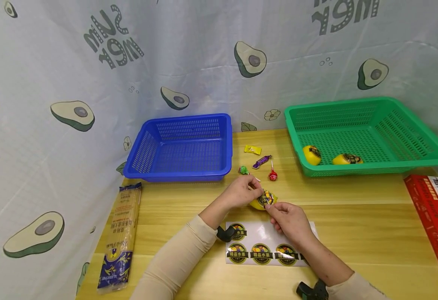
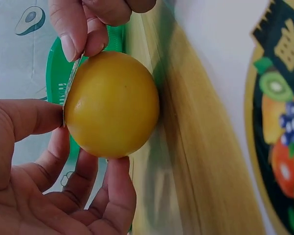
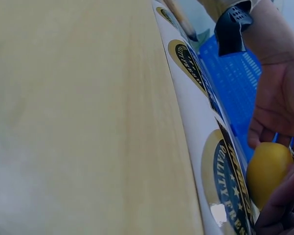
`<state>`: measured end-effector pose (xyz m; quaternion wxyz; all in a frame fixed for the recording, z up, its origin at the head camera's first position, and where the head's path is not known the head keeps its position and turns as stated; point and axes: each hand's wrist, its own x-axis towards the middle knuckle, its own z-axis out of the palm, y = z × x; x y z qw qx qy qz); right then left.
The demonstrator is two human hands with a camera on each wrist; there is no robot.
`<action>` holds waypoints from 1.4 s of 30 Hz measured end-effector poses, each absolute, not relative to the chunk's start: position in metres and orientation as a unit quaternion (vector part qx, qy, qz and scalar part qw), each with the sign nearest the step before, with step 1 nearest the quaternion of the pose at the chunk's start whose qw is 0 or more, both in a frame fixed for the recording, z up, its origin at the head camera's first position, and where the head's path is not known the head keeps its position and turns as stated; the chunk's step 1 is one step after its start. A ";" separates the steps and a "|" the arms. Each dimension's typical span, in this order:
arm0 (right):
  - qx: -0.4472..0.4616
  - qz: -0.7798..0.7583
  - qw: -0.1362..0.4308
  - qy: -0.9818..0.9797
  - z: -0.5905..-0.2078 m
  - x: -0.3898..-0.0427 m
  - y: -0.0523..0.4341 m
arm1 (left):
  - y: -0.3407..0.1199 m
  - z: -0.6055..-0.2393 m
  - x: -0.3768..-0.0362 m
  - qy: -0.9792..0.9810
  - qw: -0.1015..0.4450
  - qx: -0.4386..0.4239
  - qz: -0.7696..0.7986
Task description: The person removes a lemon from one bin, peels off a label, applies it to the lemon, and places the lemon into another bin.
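Note:
A yellow lemon (image 1: 257,204) is between my two hands above the table, with a round dark fruit sticker (image 1: 267,198) on its side. My left hand (image 1: 243,191) holds the lemon, its thumb on the sticker and fingertips against the fruit in the left wrist view. Opposite, my right hand (image 1: 290,221) pinches the sticker's edge between thumb and forefinger (image 2: 93,36). Below the hands lies a white sheet of round stickers (image 1: 252,233), partly covered by the right forearm. The right wrist view catches the lemon (image 3: 269,171) at its lower right edge.
A blue basket (image 1: 177,178) stands back left. At back right, a green basket (image 1: 372,168) holds two stickered lemons (image 1: 312,154). Wrapped candies (image 1: 262,161) and lollipops (image 1: 273,175) lie between them. A spaghetti pack (image 1: 119,237) lies left, a red box (image 1: 434,225) right.

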<state>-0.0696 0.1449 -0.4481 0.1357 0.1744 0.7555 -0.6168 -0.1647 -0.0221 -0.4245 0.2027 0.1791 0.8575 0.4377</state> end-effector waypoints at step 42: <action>-0.035 -0.429 -0.086 0.899 -0.395 -0.102 0.131 | -0.044 -0.400 -0.126 0.576 0.230 0.189 0.762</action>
